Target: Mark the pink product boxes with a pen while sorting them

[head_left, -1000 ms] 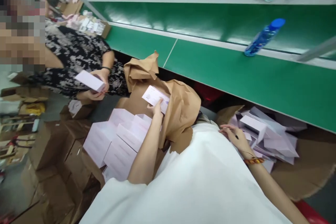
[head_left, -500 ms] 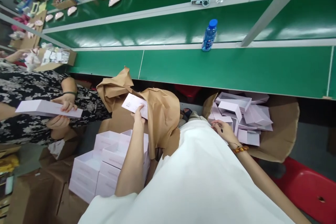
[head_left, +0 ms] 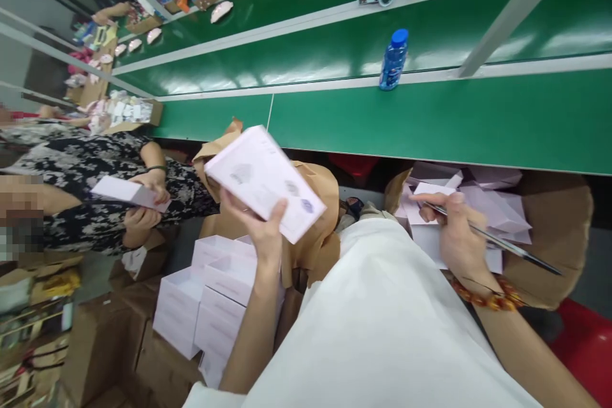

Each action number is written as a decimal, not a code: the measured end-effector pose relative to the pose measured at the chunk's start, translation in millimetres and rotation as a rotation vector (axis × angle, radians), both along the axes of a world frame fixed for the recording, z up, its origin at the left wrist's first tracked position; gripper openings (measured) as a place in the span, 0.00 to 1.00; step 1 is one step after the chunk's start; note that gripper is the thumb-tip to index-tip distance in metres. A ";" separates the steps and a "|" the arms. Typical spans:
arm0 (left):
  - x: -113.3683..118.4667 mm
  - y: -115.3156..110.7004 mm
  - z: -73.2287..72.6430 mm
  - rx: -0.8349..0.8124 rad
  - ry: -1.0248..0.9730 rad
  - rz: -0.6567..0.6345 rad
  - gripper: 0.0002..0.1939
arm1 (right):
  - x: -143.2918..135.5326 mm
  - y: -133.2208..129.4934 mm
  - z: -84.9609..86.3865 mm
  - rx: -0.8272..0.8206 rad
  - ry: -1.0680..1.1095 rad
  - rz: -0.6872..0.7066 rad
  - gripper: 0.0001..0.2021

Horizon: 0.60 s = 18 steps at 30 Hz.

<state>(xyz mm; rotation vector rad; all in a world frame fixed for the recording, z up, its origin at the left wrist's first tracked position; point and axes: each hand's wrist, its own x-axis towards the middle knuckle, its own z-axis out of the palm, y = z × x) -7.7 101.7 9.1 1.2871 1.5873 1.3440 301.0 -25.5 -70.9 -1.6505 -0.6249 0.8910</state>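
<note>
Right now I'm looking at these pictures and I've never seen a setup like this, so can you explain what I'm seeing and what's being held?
There's no machine here, just a person's bare hands. Every picture comes from one camera worn on that person's head, looking forward and down. The left hand holds a flat pale box with printed marks on its face. The right hand holds a slim metal tool; I can't tell its exact kind. Ahead, a blue bottle stands on the green bench. Stacked boxes, some open, sit to the left, and a carton of more is on the right. At far left, a co-worker holds another box.
</note>
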 end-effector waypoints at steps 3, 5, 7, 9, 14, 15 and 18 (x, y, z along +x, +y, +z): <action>47.2 -27.5 19.3 -0.310 -0.269 -0.205 0.66 | -18.0 18.7 61.0 0.312 0.061 0.019 0.20; 70.4 -48.0 31.1 -0.508 -0.377 -0.283 0.61 | -30.3 22.8 89.2 0.445 0.084 0.071 0.12; 82.5 -66.5 41.3 -0.633 -0.400 -0.314 0.60 | -40.3 19.9 101.7 0.504 0.108 0.096 0.12; 85.7 -79.7 48.0 -0.701 -0.374 -0.321 0.62 | -47.4 11.0 101.3 0.504 0.097 0.049 0.15; 81.3 -91.6 50.5 -0.767 -0.279 -0.369 0.67 | -54.7 -15.9 87.7 0.403 -0.020 -0.011 0.19; 80.7 -92.5 49.6 -0.771 -0.261 -0.379 0.67 | -55.0 -18.8 87.1 0.393 -0.022 0.003 0.18; 80.7 -95.3 46.4 -0.753 -0.228 -0.396 0.68 | -54.6 -22.9 89.0 0.362 -0.027 -0.013 0.18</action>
